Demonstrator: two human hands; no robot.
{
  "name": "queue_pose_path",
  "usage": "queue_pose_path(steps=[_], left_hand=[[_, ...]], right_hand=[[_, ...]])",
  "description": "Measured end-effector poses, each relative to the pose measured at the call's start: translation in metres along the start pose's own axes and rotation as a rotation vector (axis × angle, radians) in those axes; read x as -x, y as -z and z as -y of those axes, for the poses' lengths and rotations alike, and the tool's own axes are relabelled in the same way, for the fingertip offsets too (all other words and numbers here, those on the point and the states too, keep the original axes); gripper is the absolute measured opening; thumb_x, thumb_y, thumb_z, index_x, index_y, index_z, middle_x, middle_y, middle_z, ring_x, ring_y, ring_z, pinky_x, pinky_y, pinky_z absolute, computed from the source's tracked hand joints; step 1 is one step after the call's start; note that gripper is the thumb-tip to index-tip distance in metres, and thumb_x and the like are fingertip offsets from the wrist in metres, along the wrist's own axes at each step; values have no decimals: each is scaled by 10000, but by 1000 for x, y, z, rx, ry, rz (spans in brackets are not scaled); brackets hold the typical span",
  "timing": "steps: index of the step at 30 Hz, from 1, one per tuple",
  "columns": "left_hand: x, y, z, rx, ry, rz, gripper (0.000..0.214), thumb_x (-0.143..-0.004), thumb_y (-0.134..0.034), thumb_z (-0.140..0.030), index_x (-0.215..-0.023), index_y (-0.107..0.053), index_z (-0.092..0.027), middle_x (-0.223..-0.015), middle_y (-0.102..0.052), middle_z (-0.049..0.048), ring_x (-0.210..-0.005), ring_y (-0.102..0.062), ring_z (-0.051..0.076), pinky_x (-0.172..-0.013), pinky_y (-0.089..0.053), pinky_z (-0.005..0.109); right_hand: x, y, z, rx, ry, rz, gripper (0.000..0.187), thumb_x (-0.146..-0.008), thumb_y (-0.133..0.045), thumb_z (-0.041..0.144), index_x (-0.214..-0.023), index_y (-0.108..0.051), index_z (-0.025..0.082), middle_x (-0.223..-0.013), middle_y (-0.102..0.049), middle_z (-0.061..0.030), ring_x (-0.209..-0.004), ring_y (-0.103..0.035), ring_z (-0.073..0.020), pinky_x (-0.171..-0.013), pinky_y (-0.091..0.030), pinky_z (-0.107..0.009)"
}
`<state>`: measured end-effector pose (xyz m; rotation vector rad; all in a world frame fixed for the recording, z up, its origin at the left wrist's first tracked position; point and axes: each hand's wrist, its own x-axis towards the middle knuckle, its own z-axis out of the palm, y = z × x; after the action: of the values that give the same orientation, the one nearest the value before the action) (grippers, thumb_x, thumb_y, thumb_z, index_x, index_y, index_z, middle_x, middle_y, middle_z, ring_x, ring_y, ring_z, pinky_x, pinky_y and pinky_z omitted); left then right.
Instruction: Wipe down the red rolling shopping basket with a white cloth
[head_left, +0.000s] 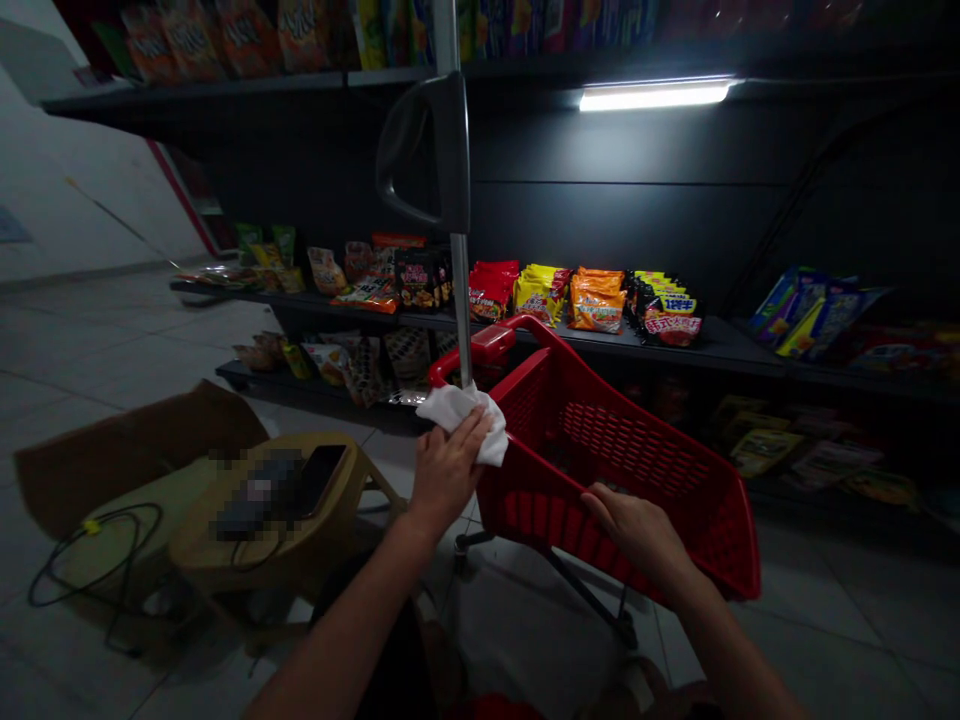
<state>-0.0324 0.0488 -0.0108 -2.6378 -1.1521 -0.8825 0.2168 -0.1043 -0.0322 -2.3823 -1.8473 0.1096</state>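
A white cloth or tissue (451, 408) is pressed by my left hand (447, 465) against the rim near the handle end of a red shopping cart (585, 405). The fingers of this hand lie closed over the cloth. My right hand (637, 530) grips the near rim of the cart's basket, its thumb resting on top and its other fingers hidden behind the side wall. A metal pole (459, 300) with a dark grey loop-shaped holder (431, 150) rises at the handle end, just beyond the cloth.
A yellowish stool (330, 520) at left bears a phone (321, 478) and a blurred-out item. Nearby are a cardboard piece (142, 430) and a black cable (112, 515). Dark shelves (720, 340) with snack packets (598, 300) stand behind the cart, under a lit tube lamp (655, 95).
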Motion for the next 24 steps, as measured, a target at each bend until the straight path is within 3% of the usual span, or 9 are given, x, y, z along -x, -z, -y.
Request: queue_pose_path(steps=[2, 5, 8, 11, 14, 17, 19, 22, 24], left_hand=[[1, -5, -10, 47, -28, -2, 584, -906, -573, -348, -1481, -492, -280, -1560, -478, 42, -1043, -524, 318, -889, -423, 478], [16, -24, -36, 152, -232, 68, 597, -885, -603, -328, -1473, -500, -306, -1549, -494, -5, -1108, -522, 312, -922, -439, 456], [33, -41, -37, 170, -304, 83, 590, -906, -573, -241, -1475, -486, -372, -1587, -439, -37, -1175, -529, 290, -979, -431, 445], [34, -44, -6, 162, -139, -2, 595, -939, -545, -252, -1510, -432, -375, -1656, -305, 6, -1396, -405, 345, -1114, -335, 539], [20, -47, 14, 269, 97, -114, 659, -975, -492, -280, -1592, -261, -293, -1711, 2, 91, -1536, -195, 365, -1146, -323, 556], [16, -69, 0, 462, 134, -108, 717, -984, -471, -260, -1614, -132, -291, -1678, 217, 100, -1569, -63, 332, -1168, -335, 516], [29, -96, -19, 549, 234, -87, 764, -960, -492, -225, -1617, -106, -274, -1633, 317, 129, -1563, -57, 355, -1164, -342, 540], [63, -133, -40, 624, 302, 74, 742, -915, -502, -156, -1599, -222, -218, -1649, 256, 172, -1551, -95, 375, -1154, -363, 536], [75, -142, -42, 675, 263, 113, 713, -925, -490, -169, -1594, -242, -196, -1662, 220, 175, -1555, -80, 352, -1165, -361, 496]], right_hand=[[0, -1, 1, 15, -5, -8, 380, -1065, -294, 495, -1007, -600, 278, -882, -771, -9, -805, -744, -213, -564, -271, -261], [0, -4, 0, 28, 6, -28, 387, -1067, -281, 497, -1005, -594, 277, -866, -765, -7, -802, -745, -212, -559, -271, -258], [2, -4, -3, 20, 16, -35, 383, -1067, -283, 496, -1002, -592, 279, -873, -765, -3, -821, -749, -215, -564, -286, -257], [5, -2, -6, 13, 2, -18, 389, -1066, -284, 498, -992, -594, 275, -872, -767, -6, -827, -751, -220, -568, -302, -258], [7, 0, -8, 1, -5, -8, 389, -1062, -291, 494, -1007, -609, 277, -916, -774, -17, -845, -752, -222, -581, -326, -260], [8, -1, -8, 9, -20, -11, 396, -1057, -291, 501, -1027, -620, 283, -936, -775, -27, -837, -751, -221, -580, -332, -259], [7, -2, -8, 34, -28, -16, 415, -1053, -281, 519, -1031, -621, 283, -901, -771, -33, -812, -748, -221, -571, -324, -257], [3, -4, -8, 79, -42, -21, 436, -1054, -257, 529, -1023, -612, 278, -849, -763, -40, -781, -742, -223, -561, -309, -258], [1, -4, -8, 99, -54, -16, 443, -1056, -240, 528, -1018, -602, 276, -840, -761, -40, -774, -741, -230, -557, -298, -261]])
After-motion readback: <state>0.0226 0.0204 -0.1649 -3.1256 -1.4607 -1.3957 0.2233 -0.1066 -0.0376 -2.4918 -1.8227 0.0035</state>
